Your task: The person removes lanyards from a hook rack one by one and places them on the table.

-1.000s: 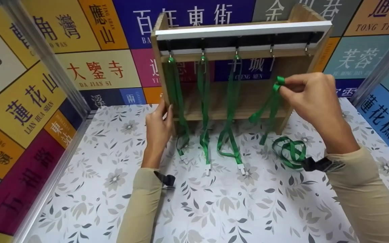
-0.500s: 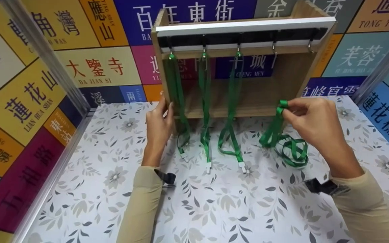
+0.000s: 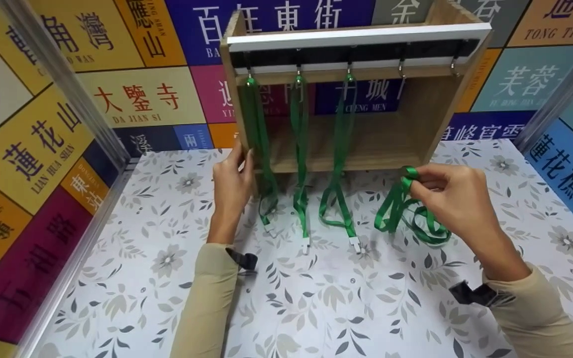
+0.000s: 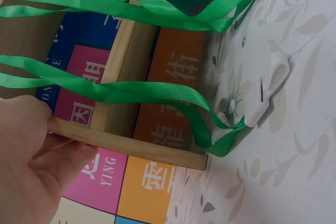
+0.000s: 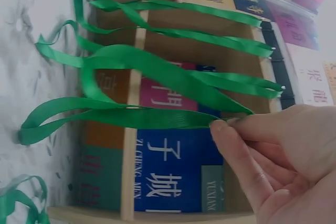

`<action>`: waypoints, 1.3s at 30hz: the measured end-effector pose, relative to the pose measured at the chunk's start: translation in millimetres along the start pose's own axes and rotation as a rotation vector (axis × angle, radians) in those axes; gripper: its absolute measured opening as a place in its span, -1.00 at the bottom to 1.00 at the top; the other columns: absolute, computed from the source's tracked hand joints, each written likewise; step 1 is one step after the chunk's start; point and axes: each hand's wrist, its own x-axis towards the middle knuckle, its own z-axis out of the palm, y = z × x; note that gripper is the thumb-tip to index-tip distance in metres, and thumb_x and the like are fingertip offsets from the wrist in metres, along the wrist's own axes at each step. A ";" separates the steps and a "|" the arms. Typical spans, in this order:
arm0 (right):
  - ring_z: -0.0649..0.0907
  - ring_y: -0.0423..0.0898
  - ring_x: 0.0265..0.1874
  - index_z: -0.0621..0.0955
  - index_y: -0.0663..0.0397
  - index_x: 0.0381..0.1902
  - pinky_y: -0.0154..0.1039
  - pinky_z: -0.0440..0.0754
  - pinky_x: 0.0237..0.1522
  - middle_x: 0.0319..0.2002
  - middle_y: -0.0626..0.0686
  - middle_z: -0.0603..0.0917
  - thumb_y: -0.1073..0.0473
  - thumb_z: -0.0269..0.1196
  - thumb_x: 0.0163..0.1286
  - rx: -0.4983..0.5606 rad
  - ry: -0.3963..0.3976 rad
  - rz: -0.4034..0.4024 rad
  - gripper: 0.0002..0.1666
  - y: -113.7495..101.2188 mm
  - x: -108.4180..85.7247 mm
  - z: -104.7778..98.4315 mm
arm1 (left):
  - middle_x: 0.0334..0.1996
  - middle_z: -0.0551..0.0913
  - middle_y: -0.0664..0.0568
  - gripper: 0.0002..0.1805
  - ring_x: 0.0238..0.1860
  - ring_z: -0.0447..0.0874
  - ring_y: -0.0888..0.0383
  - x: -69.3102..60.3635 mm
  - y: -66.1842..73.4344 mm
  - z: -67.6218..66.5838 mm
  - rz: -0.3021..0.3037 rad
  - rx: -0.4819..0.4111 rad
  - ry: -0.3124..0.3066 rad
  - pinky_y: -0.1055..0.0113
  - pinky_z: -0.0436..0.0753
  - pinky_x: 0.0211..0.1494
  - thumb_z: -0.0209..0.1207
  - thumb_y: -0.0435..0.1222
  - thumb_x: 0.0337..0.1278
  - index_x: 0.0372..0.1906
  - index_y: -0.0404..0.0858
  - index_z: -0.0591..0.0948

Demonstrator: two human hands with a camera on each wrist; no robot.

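My left hand [image 3: 232,186] grips the left side panel of a wooden rack [image 3: 311,164], its thumb and fingers on either side of the panel's edge in the left wrist view. Between the thumb and forefinger of my right hand [image 3: 458,194] is a green lanyard [image 3: 390,214], pinched near one end; its loops droop in front of the rack's lower right. From the rack's three left hooks hang green lanyards: left [image 3: 262,144], middle [image 3: 300,149] and right [image 3: 342,154]. White plastic clips end these straps.
Two hooks on the right, one [image 3: 401,69] beside another [image 3: 454,66], carry nothing. A loose green lanyard [image 3: 428,233] lies coiled on the flower-patterned table [image 3: 326,303], below the right hand. Walls with coloured sign panels [image 3: 147,99] stand behind and at both sides.
My right hand has come down from the level of the rack's middle to near the table, carrying the pinched lanyard. The left hand keeps its place on the side panel.
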 end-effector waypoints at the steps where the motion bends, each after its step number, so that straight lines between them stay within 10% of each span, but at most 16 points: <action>1: 0.73 -0.59 -0.38 0.84 0.24 -0.04 -0.74 0.62 -0.28 -0.18 0.24 0.90 0.27 0.43 0.43 -0.003 -0.007 0.002 -0.79 1.2 -1.0 1.3 | 0.42 0.67 -0.05 -0.41 0.36 0.74 -0.03 -0.5 -0.1 -0.1 0.000 -0.001 -0.002 0.15 0.83 0.21 0.15 -0.15 0.67 0.65 0.04 0.41; 8: 0.90 0.07 -0.27 0.84 0.27 -0.07 -0.69 0.63 -0.33 -0.22 0.24 0.89 0.29 0.45 0.41 -0.049 -0.154 0.025 -0.81 5.4 -15.4 -0.9 | 0.42 0.68 -0.03 -0.43 0.36 0.74 -0.03 -0.6 -0.5 -0.9 0.002 -0.011 -0.004 0.16 0.84 0.21 0.15 -0.15 0.67 0.64 0.03 0.43; 18: 0.88 0.02 -0.29 0.82 0.28 -0.04 -0.28 0.87 -0.32 -0.23 0.20 0.89 0.31 0.43 0.40 -0.098 -0.288 0.104 -0.78 8.7 -29.2 -8.6 | 0.43 0.67 -0.02 -0.44 0.36 0.74 -0.01 0.6 -0.1 -2.3 -0.002 -0.016 0.006 0.18 0.83 0.21 0.14 -0.14 0.67 0.63 0.01 0.45; 39: 0.87 -0.05 -0.34 0.79 0.43 -0.02 -0.52 0.63 -0.39 -0.17 0.35 0.87 0.24 0.49 0.34 -0.014 -0.279 0.179 -0.65 86.5 36.0 79.5 | 0.40 0.69 -0.07 -0.44 0.34 0.75 -0.03 -0.3 -1.1 -0.9 0.016 -0.013 0.016 0.18 0.84 0.17 0.17 -0.17 0.66 0.61 -0.05 0.47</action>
